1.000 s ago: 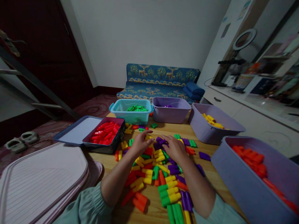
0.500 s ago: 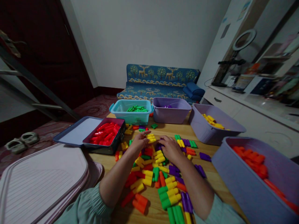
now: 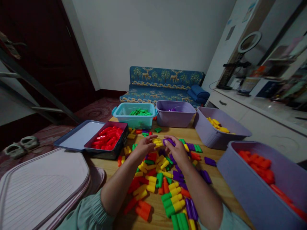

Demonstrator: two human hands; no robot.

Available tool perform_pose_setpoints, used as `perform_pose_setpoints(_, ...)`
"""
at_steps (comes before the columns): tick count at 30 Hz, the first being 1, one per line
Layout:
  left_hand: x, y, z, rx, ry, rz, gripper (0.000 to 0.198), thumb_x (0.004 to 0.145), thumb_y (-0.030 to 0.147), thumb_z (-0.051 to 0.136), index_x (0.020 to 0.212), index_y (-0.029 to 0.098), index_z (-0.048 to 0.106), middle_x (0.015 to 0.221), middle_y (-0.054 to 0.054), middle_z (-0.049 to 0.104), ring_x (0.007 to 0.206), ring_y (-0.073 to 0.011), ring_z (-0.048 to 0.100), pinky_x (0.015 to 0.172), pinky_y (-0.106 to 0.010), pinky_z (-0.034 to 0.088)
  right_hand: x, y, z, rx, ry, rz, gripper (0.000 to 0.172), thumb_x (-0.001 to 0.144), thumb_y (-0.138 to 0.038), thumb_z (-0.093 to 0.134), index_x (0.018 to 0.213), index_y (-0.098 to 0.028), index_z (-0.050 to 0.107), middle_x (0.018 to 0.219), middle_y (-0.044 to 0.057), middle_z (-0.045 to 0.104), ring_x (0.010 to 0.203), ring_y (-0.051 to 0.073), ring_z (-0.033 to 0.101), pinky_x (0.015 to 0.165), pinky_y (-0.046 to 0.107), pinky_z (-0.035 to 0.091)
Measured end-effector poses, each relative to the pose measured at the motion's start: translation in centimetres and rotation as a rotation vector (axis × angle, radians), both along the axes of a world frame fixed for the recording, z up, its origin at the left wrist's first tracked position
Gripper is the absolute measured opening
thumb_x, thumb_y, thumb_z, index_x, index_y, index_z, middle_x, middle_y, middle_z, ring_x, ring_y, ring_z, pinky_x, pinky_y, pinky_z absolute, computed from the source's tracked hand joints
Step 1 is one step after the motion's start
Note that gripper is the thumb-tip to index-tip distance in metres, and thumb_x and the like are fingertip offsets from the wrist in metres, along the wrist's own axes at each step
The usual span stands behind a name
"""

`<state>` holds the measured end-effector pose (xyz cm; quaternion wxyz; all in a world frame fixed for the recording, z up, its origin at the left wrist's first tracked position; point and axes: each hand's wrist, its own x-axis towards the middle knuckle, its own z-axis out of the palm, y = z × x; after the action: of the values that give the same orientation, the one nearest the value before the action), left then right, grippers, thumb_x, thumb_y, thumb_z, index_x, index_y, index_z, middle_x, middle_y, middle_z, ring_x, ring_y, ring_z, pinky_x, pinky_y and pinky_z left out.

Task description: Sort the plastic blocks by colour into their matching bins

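I see the left hand point(image 3: 143, 148) with its fingers pinched on a yellow block point(image 3: 157, 142). The right hand point(image 3: 177, 152) is curled too, and its fingertips grip a purple block point(image 3: 169, 141). Both blocks are held up just above the pile point(image 3: 155, 182), end to end between the two hands. I think they touch, but the room is dark and I cannot be sure.

The pile lies under both hands on the wooden surface point(image 3: 175, 131). It has yellow, green, purple, orange and red blocks, and many are stuck together in short rows.

Left of the left hand stands an open tin point(image 3: 112, 152) full of red blocks. Behind the pile is a teal tub point(image 3: 135, 120) with green blocks in it. Just beside it is a purple tub point(image 3: 175, 119) with a few purple bits inside. To the right is a third tub point(image 3: 211, 137) that holds yellow blocks. The near tub point(image 3: 251, 198) on the right is the biggest and holds orange ones.

A pink board point(image 3: 40, 185) lies low on the left. A blue sofa point(image 3: 165, 84) sits by the far wall.
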<state>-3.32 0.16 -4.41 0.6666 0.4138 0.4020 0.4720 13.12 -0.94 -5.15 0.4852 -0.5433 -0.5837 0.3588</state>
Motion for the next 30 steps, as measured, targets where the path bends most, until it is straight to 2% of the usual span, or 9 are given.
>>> perform_pose_setpoints(2, 0.0, -0.2, 0.1, 0.005, 0.002, -0.011, 0.051, 0.064, 0.007, 0.063, 0.115, 0.013, 0.060, 0.074, 0.001, 0.057, 0.063, -0.0080, 0.057, 0.071, -0.026, 0.052, -0.4, 0.0, -0.3, -0.124, 0.180, -0.006, 0.042, 0.079, -0.048, 0.055, 0.106, -0.017, 0.060, 0.058, -0.002, 0.059, 0.048, 0.013, 0.055, 0.043, 0.022, 0.040)
perform_pose_setpoints(5, 0.1, -0.6, 0.2, -0.013, 0.053, -0.030, 0.055, 0.063, 0.008, 0.066, 0.118, 0.014, 0.059, 0.080, 0.000, 0.058, 0.064, -0.0085, 0.059, 0.069, -0.026, 0.052, -1.0, 0.0, -0.8, -0.190, 0.334, -0.017, 0.044, 0.073, -0.052, 0.061, 0.100, -0.017, 0.059, 0.068, -0.001, 0.062, 0.048, 0.011, 0.057, 0.040, 0.019, 0.040)
perform_pose_setpoints(10, 0.2, -0.5, 0.0, 0.014, 0.097, 0.000, 0.061, 0.060, 0.007, 0.072, 0.120, 0.012, 0.057, 0.085, -0.004, 0.064, 0.071, -0.0116, 0.064, 0.069, -0.022, 0.051, -1.4, -0.4, -0.8, -0.214, 0.429, 0.029, 0.042, 0.065, -0.038, 0.071, 0.098, -0.017, 0.056, 0.064, -0.001, 0.065, 0.055, 0.012, 0.063, 0.045, 0.017, 0.044)
perform_pose_setpoints(14, 0.0, 0.0, -0.2, -0.009, 0.096, 0.076, 0.061, 0.063, 0.008, 0.072, 0.122, 0.011, 0.053, 0.079, -0.002, 0.064, 0.069, -0.0128, 0.067, 0.069, -0.024, 0.054, -0.7, -0.3, -0.3, -0.240, 0.466, -0.019, 0.037, 0.065, -0.035, 0.070, 0.094, -0.016, 0.058, 0.066, -0.001, 0.066, 0.047, 0.009, 0.058, 0.038, 0.015, 0.039)
perform_pose_setpoints(18, -0.6, 0.3, -0.3, 0.073, 0.319, 0.082, 0.058, 0.066, 0.010, 0.070, 0.122, 0.013, 0.054, 0.069, 0.002, 0.058, 0.055, -0.0118, 0.064, 0.055, -0.025, 0.054, 0.3, -0.1, 0.2, -0.278, 0.530, -0.050, 0.033, 0.067, -0.036, 0.071, 0.089, -0.015, 0.060, 0.067, 0.000, 0.067, 0.045, 0.008, 0.056, 0.036, 0.014, 0.039)
perform_pose_setpoints(24, -1.8, 0.4, -0.3, 0.126, 0.555, -0.134, 0.052, 0.074, 0.023, 0.065, 0.123, 0.010, 0.055, 0.054, 0.006, 0.052, 0.041, -0.0092, 0.052, 0.040, -0.019, 0.042, -0.1, -0.8, 1.6, -0.367, 0.792, -0.012, 0.016, 0.075, -0.026, 0.068, 0.081, -0.014, 0.060, 0.065, 0.003, 0.068, 0.054, 0.013, 0.065, 0.049, 0.022, 0.054)
perform_pose_setpoints(27, -2.1, 0.6, -0.7, 0.139, 0.604, -0.160, 0.052, 0.074, 0.027, 0.065, 0.122, 0.010, 0.056, 0.055, 0.004, 0.055, 0.039, -0.0070, 0.046, 0.038, -0.017, 0.036, -0.2, -1.0, 2.0, -0.368, 0.917, -0.011, 0.007, 0.076, -0.017, 0.067, 0.079, -0.014, 0.061, 0.069, 0.004, 0.069, 0.064, 0.016, 0.069, 0.059, 0.025, 0.057)
perform_pose_setpoints(30, -2.0, 0.9, -1.5, 0.150, 0.600, -0.156, 0.054, 0.074, 0.028, 0.065, 0.123, 0.010, 0.055, 0.058, 0.004, 0.057, 0.039, -0.0076, 0.046, 0.038, -0.018, 0.037, 0.2, -0.3, 2.9, -0.372, 0.982, -0.011, 0.004, 0.078, -0.010, 0.062, 0.077, -0.014, 0.062, 0.073, 0.006, 0.071, 0.073, 0.017, 0.071, 0.068, 0.027, 0.058)
